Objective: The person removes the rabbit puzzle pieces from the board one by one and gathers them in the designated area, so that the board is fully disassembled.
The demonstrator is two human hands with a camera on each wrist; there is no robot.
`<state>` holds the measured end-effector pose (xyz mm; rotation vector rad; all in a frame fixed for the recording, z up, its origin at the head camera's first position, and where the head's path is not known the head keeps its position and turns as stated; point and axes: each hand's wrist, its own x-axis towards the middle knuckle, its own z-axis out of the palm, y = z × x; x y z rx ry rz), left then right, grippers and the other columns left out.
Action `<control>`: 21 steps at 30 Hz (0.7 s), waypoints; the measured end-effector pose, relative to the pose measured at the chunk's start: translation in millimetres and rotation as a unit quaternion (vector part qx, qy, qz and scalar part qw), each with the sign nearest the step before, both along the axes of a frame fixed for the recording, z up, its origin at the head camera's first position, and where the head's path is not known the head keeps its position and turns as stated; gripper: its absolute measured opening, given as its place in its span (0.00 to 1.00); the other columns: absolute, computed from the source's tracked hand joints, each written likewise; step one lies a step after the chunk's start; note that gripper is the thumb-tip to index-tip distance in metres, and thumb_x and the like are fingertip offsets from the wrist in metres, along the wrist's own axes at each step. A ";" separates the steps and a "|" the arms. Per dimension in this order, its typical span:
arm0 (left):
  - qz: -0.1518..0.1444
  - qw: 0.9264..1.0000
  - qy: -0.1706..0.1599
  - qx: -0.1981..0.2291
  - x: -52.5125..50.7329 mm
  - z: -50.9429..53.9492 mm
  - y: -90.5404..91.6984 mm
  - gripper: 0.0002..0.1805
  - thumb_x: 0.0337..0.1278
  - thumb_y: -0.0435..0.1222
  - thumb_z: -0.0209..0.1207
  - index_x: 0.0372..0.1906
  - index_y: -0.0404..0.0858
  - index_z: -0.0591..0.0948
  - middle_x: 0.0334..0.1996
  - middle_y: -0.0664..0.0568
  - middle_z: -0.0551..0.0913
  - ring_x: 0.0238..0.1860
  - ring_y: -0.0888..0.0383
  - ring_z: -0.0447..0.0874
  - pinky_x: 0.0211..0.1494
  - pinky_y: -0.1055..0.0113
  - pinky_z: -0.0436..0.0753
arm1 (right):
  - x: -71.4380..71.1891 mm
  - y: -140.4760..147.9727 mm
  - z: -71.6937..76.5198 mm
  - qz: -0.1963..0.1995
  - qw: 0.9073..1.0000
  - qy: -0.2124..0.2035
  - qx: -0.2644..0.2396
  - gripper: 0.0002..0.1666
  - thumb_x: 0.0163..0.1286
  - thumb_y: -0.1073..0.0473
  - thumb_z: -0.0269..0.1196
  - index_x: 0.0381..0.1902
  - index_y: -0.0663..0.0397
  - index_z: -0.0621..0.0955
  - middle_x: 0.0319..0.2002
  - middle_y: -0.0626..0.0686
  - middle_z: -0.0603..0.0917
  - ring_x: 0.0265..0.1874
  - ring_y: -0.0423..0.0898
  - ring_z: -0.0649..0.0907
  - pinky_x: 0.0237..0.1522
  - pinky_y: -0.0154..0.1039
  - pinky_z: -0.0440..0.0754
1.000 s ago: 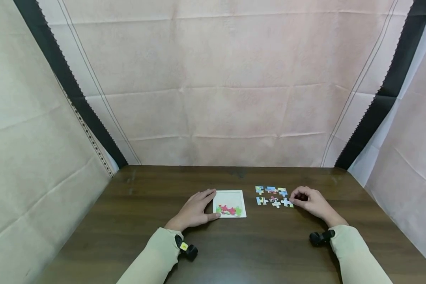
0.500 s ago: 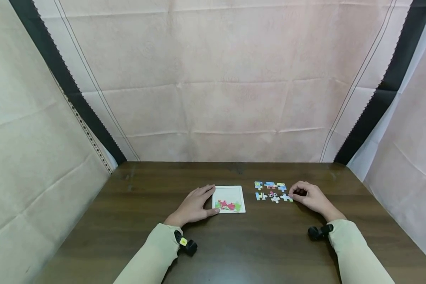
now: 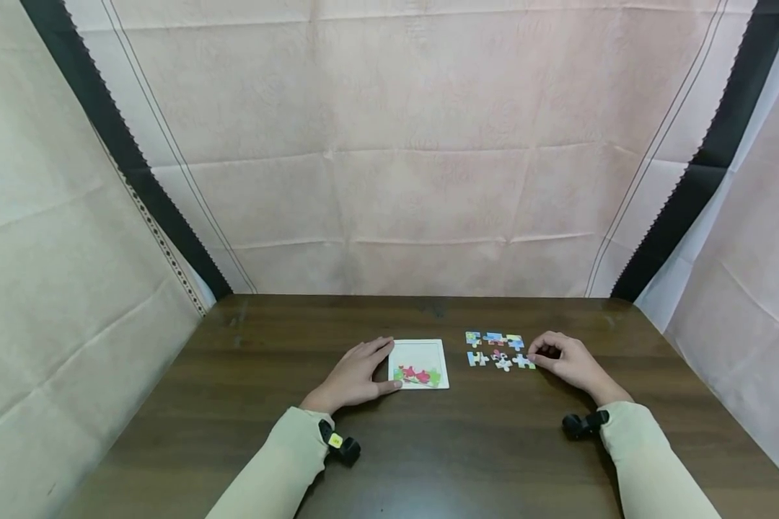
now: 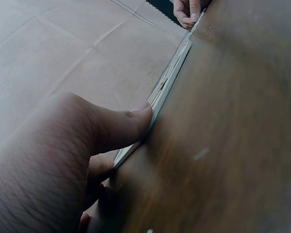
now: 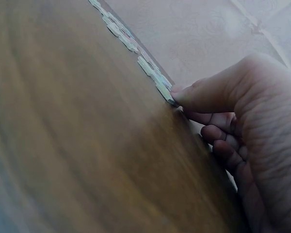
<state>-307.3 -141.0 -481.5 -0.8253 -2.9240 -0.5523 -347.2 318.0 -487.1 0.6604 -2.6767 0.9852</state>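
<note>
A small square puzzle tray [image 3: 418, 352] with a white border lies flat on the table, red and green pieces filling its near part. Its left side is touched by my left hand [image 3: 353, 376], the thumb at the near corner and outstretched fingers along the edge. To the right of the tray, several loose jigsaw pieces [image 3: 495, 338] lie in two rows. At the right end of the near row, my right hand [image 3: 571, 364] pinches the edge of a blue and green puzzle piece [image 3: 521, 361]; its other fingers are curled, as the right wrist view shows.
The brown wooden table [image 3: 428, 447] ends at pale fabric walls [image 3: 415, 180] behind and on both sides. A black wrist camera [image 3: 345, 450] sits on the left wrist, and another camera [image 3: 581, 425] is on the right.
The head view has tilted slightly, so everything sits a little higher in it. Both hands, the tray and the pieces keep nearly the same places.
</note>
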 end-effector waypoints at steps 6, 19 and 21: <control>-0.002 1.000 0.000 0.001 0.0 1.1 -0.2 0.48 0.63 0.65 0.55 0.79 0.41 0.60 0.78 0.50 0.58 0.78 0.51 0.53 0.79 0.51 0.52 | -1.1 0.1 -1.1 0.001 1.000 0.009 0.000 0.04 0.71 0.57 0.67 0.36 0.40 0.85 0.37 0.44 0.83 0.35 0.42 0.77 0.37 0.38 0.75; 0.000 1.000 0.003 0.003 0.5 1.2 0.3 0.48 0.64 0.65 0.55 0.79 0.41 0.60 0.78 0.51 0.58 0.78 0.51 0.53 0.78 0.51 0.52 | -2.0 0.0 -0.3 -0.003 1.000 0.027 0.009 0.03 0.72 0.57 0.66 0.37 0.41 0.86 0.38 0.42 0.84 0.37 0.41 0.78 0.40 0.40 0.76; 0.000 1.000 0.003 0.003 0.9 1.2 0.3 0.48 0.64 0.65 0.55 0.79 0.41 0.60 0.78 0.51 0.58 0.78 0.51 0.53 0.79 0.51 0.52 | -2.1 0.1 -0.3 -0.005 1.000 0.027 0.010 0.03 0.72 0.56 0.66 0.37 0.41 0.86 0.38 0.42 0.84 0.37 0.41 0.78 0.40 0.40 0.76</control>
